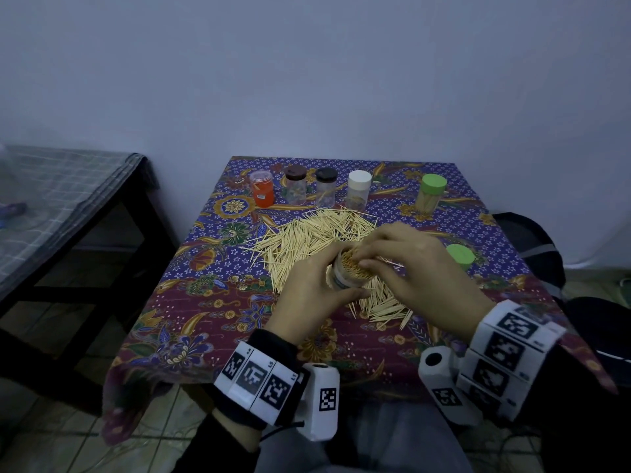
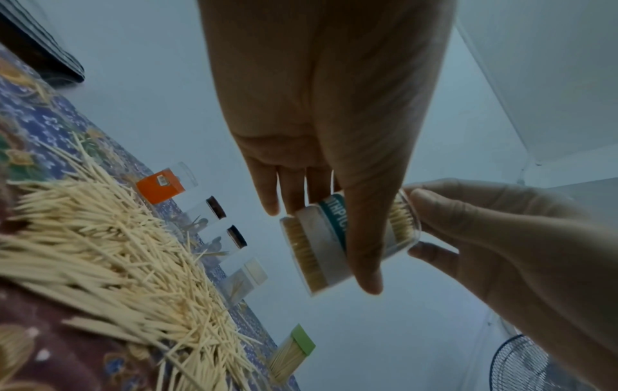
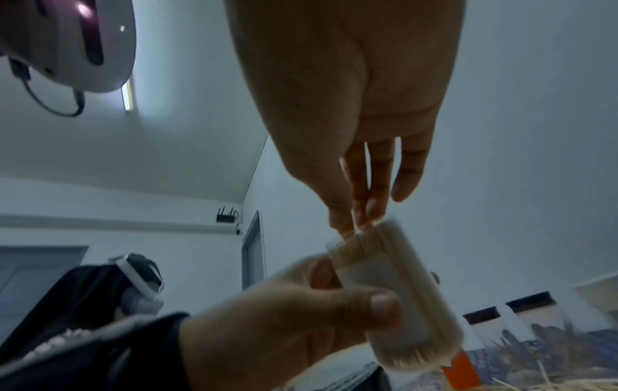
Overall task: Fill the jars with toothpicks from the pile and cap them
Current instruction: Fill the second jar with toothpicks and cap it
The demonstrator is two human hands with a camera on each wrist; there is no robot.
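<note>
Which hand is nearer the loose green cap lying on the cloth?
Right. The right hand is just beside the green cap, working at the mouth of the jar. The left hand grips that jar farther from the cap, on the jar's other side.

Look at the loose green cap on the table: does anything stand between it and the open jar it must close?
Yes. The right hand lies between the green cap and the jar, its fingertips over the toothpick-filled mouth; the left hand grips the jar.
</note>
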